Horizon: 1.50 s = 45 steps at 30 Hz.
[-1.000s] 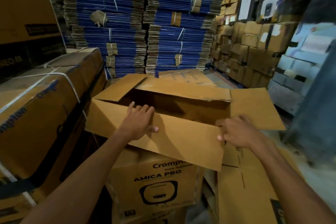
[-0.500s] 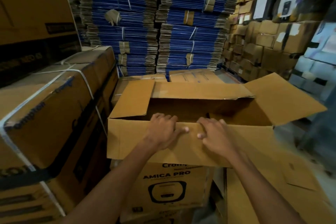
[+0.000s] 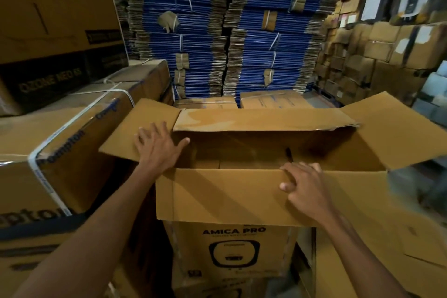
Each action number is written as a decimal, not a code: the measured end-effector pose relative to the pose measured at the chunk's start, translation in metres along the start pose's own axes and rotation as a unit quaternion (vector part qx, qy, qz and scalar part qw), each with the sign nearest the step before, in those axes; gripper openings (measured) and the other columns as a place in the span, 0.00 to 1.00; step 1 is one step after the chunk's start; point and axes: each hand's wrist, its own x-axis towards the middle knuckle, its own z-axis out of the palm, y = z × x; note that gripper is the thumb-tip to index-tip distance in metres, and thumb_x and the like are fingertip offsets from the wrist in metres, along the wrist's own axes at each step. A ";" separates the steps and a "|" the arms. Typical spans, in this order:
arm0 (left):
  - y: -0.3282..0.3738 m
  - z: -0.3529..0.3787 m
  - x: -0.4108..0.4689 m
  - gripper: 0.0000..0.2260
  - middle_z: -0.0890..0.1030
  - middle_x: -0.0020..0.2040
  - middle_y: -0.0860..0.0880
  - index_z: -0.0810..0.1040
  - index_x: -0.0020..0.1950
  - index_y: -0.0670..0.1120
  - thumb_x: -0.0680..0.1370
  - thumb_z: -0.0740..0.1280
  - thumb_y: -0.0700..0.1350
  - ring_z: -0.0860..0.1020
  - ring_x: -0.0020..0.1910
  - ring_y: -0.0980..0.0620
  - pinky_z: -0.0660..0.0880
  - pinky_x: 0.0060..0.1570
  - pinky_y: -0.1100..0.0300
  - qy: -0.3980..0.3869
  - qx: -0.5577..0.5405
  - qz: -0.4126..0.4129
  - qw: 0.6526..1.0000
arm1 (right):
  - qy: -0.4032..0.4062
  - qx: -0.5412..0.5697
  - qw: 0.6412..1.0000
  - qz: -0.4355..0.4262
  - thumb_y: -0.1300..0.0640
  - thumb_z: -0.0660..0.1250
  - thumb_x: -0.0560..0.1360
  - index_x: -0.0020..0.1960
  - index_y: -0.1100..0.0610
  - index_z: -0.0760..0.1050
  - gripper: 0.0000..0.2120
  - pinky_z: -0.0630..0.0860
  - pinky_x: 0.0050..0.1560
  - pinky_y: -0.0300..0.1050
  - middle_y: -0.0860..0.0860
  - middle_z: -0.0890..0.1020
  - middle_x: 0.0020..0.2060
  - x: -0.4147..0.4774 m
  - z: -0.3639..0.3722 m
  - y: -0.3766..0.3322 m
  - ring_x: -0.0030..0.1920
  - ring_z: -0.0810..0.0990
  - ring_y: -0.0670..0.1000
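Observation:
A large brown cardboard box (image 3: 225,196) stands open in front of me, all of its top flaps spread outward. My left hand (image 3: 158,146) lies flat with straight fingers on the left flap (image 3: 125,138). My right hand (image 3: 306,189) grips the upper edge of the near flap, fingers curled over it into the box and thumb on the outside. The inside of the box is dark, with brown cardboard at its bottom. It sits on a printed "AMICA PRO" carton (image 3: 232,249).
Strapped cartons (image 3: 60,143) stand close on my left under a big "OZONE NEO" box (image 3: 53,31). Tall bundles of flat blue cardboard (image 3: 217,31) fill the back. Stacked cartons (image 3: 375,55) line the right wall. Flat cardboard (image 3: 399,261) lies at lower right.
My left hand has left the near flap and now presses on the left flap. My right hand slid right along the near flap's edge. The view has come closer to the box.

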 end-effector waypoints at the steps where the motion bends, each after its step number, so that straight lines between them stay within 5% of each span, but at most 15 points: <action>1: 0.000 0.004 -0.001 0.45 0.54 0.82 0.38 0.51 0.83 0.46 0.77 0.55 0.74 0.50 0.80 0.30 0.48 0.76 0.32 -0.030 -0.006 -0.024 0.999 | -0.003 0.001 1.000 0.004 0.59 0.72 0.75 0.57 0.52 0.78 0.11 0.57 0.51 0.44 0.45 0.82 0.51 0.000 -0.001 0.000 0.48 0.69 0.43; 5: 0.012 0.013 0.000 0.50 0.51 0.82 0.37 0.48 0.83 0.45 0.74 0.58 0.76 0.51 0.79 0.27 0.50 0.75 0.30 -0.095 -0.045 -0.081 0.991 | -0.014 0.012 0.999 0.047 0.51 0.67 0.81 0.51 0.49 0.78 0.02 0.66 0.52 0.44 0.42 0.79 0.44 0.001 -0.010 -0.009 0.43 0.70 0.42; 9: 0.013 0.016 0.001 0.49 0.49 0.82 0.36 0.46 0.83 0.44 0.75 0.62 0.73 0.51 0.79 0.28 0.50 0.75 0.31 -0.103 -0.019 -0.073 0.992 | -0.095 0.029 0.990 0.105 0.41 0.61 0.82 0.43 0.49 0.79 0.16 0.75 0.47 0.48 0.45 0.81 0.39 0.031 -0.028 -0.020 0.42 0.78 0.44; 12: 0.013 0.015 -0.001 0.47 0.49 0.83 0.37 0.45 0.83 0.45 0.77 0.62 0.71 0.52 0.79 0.29 0.51 0.76 0.32 -0.104 -0.013 -0.074 0.992 | -0.140 0.066 0.979 0.130 0.47 0.66 0.82 0.56 0.50 0.81 0.09 0.75 0.54 0.50 0.48 0.81 0.50 0.064 -0.032 -0.028 0.50 0.79 0.47; 15: 0.014 0.014 -0.005 0.46 0.49 0.83 0.38 0.45 0.83 0.45 0.78 0.61 0.69 0.52 0.79 0.30 0.52 0.76 0.33 -0.098 -0.011 -0.072 0.993 | -0.150 0.069 0.975 0.147 0.53 0.69 0.80 0.76 0.53 0.68 0.26 0.73 0.64 0.54 0.55 0.75 0.69 0.090 -0.019 -0.030 0.64 0.77 0.55; 20: 0.010 0.016 -0.014 0.44 0.51 0.83 0.38 0.47 0.83 0.45 0.78 0.60 0.69 0.54 0.79 0.30 0.55 0.75 0.33 -0.069 -0.021 -0.067 0.995 | 0.033 0.018 0.997 0.065 0.57 0.69 0.79 0.81 0.55 0.56 0.35 0.64 0.74 0.58 0.54 0.65 0.78 0.126 -0.009 -0.026 0.76 0.64 0.55; 24: 0.007 0.018 -0.022 0.44 0.52 0.82 0.38 0.46 0.83 0.45 0.79 0.61 0.68 0.55 0.78 0.30 0.56 0.75 0.33 -0.049 -0.022 -0.055 0.997 | 0.076 -0.066 0.995 0.021 0.58 0.69 0.78 0.81 0.57 0.56 0.36 0.62 0.76 0.63 0.56 0.62 0.79 0.169 -0.011 -0.020 0.79 0.59 0.56; 32: 0.005 0.019 -0.026 0.44 0.51 0.83 0.39 0.44 0.83 0.46 0.79 0.62 0.67 0.53 0.80 0.32 0.55 0.76 0.34 -0.038 -0.031 -0.060 0.997 | -0.024 -0.188 0.982 0.015 0.52 0.69 0.78 0.83 0.56 0.46 0.43 0.54 0.77 0.64 0.53 0.46 0.83 0.221 0.000 -0.006 0.82 0.49 0.57; 39: 0.006 0.020 -0.019 0.42 0.52 0.83 0.41 0.46 0.84 0.47 0.79 0.61 0.66 0.54 0.80 0.34 0.54 0.77 0.35 -0.051 -0.028 -0.059 0.997 | -0.169 -0.156 0.970 0.083 0.52 0.69 0.77 0.78 0.53 0.61 0.33 0.67 0.70 0.61 0.54 0.68 0.75 0.234 0.016 0.008 0.73 0.68 0.58; 45: 0.006 0.023 -0.006 0.39 0.58 0.81 0.41 0.51 0.82 0.48 0.78 0.63 0.63 0.59 0.78 0.33 0.57 0.75 0.33 -0.053 -0.035 -0.064 0.996 | -0.210 -0.144 0.964 0.073 0.54 0.71 0.75 0.83 0.49 0.43 0.48 0.59 0.77 0.65 0.49 0.47 0.82 0.227 0.029 0.021 0.81 0.49 0.57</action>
